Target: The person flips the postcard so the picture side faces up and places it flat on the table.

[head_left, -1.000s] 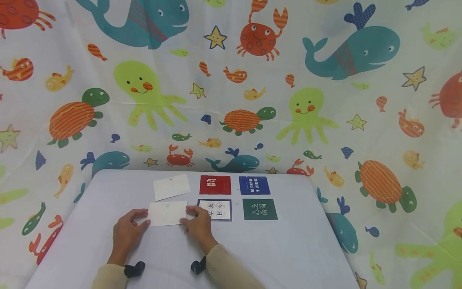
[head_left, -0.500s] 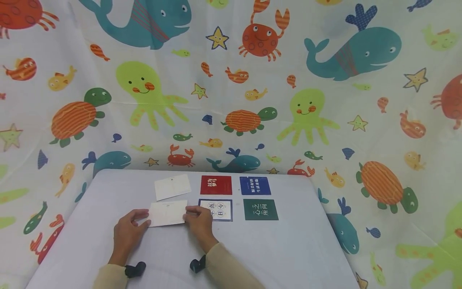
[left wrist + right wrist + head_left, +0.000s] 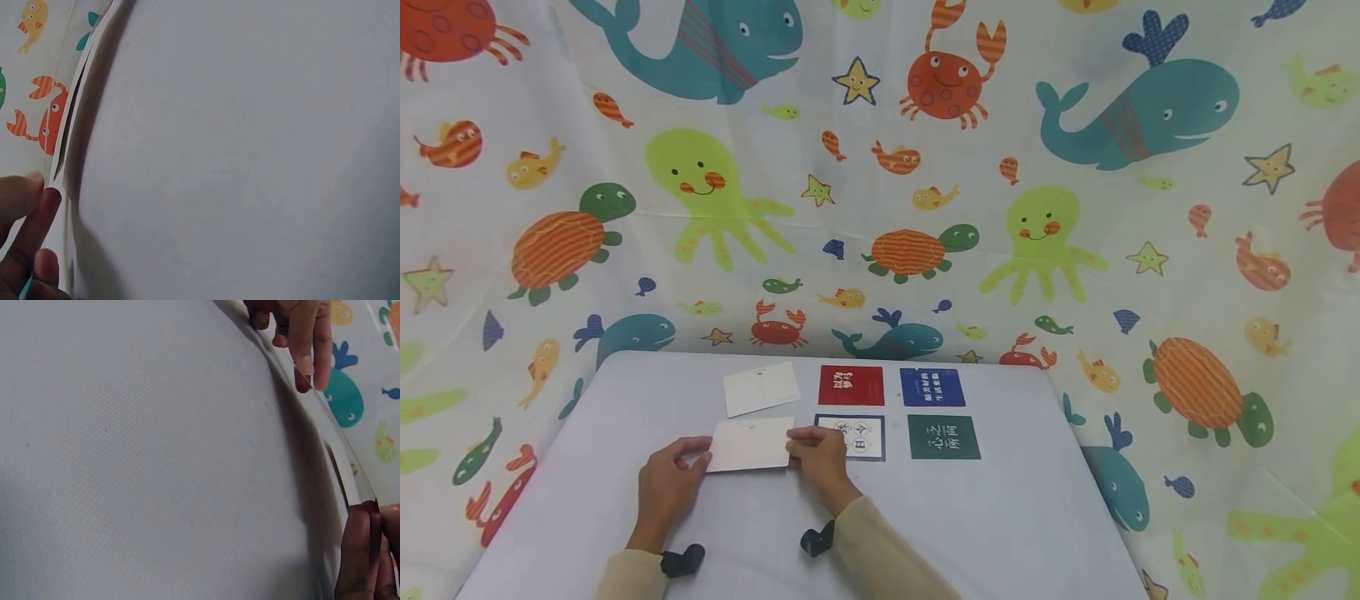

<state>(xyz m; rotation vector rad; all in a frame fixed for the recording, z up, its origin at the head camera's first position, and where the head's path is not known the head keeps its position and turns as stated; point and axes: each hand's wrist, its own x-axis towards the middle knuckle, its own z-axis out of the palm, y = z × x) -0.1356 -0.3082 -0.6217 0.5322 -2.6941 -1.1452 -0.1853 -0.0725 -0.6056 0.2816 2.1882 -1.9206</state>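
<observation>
A blank-looking white card (image 3: 751,444) is held low over the near left part of the table, long side across. My left hand (image 3: 668,487) pinches its left edge between thumb and fingers. The right edge is pinched by my right hand (image 3: 823,467), which partly overlaps a blue-bordered card (image 3: 871,442) with characters in circles. Seen nearly edge-on in the left wrist view, the white card (image 3: 74,94) shows a thin dark slit along its side. In the right wrist view, my right hand (image 3: 369,556) is at lower right and my left hand (image 3: 300,337) at the top.
Behind the held card lies another white card (image 3: 762,390), slightly askew. To the right are a red card (image 3: 851,385), a blue card (image 3: 932,387) and a green card (image 3: 944,437). A sea-animal curtain (image 3: 850,200) hangs behind the white table (image 3: 1000,533).
Both hands keep their grip on the white card's edges, with only slight movement. The whole head view has shifted a little. The other cards lie where they were.
</observation>
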